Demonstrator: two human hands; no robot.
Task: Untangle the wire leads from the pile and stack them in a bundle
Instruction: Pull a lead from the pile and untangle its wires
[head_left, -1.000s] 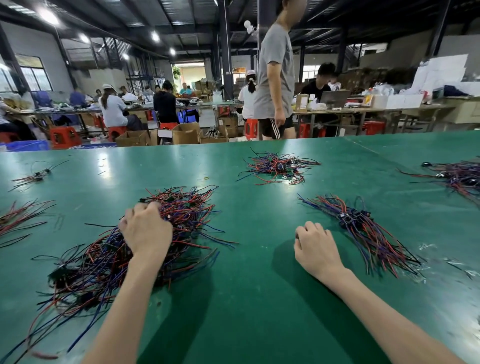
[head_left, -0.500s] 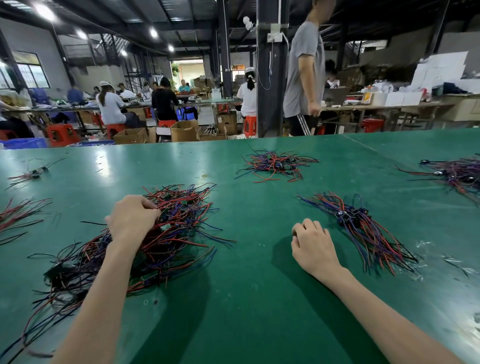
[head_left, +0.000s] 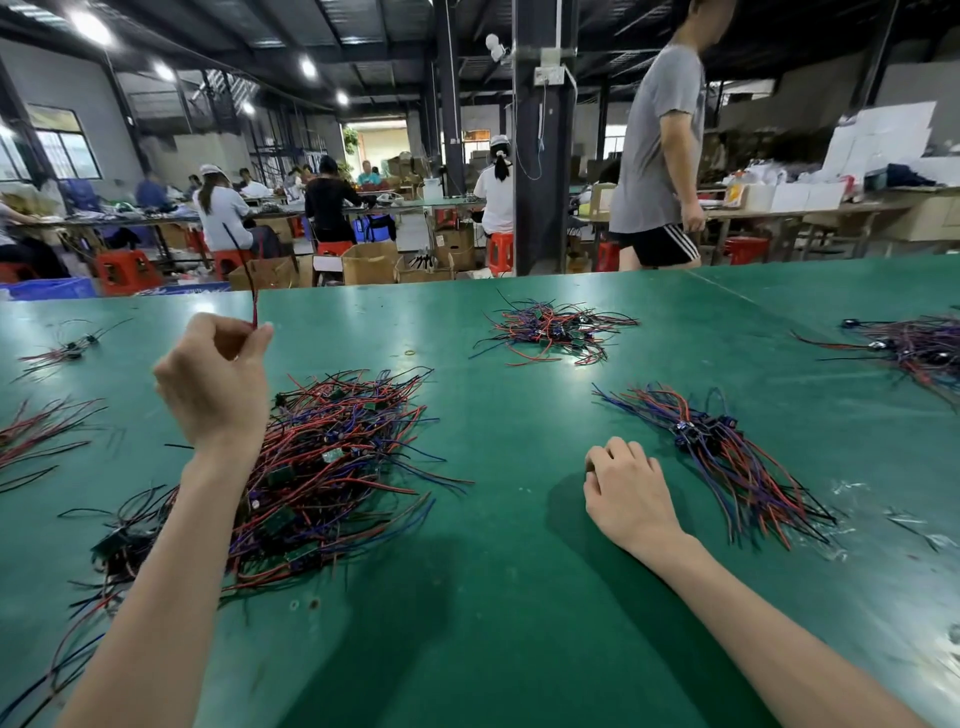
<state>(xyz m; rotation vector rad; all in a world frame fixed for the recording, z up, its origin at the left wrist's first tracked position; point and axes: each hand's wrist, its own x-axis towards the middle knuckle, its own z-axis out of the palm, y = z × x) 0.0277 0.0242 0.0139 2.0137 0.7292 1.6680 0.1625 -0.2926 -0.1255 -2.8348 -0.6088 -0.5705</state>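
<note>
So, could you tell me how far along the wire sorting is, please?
Done: a fair bundle lies aligned beside the right hand. In hand: the left hand pinches one wire, held above the pile. Left: most of it, since that tangled pile is much bigger than the bundle.

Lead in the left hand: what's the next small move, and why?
Probably carry the lead to the bundle on the right and lay it alongside. The left hand pinches it raised above the pile; the right hand rests idle beside the bundle.
</note>
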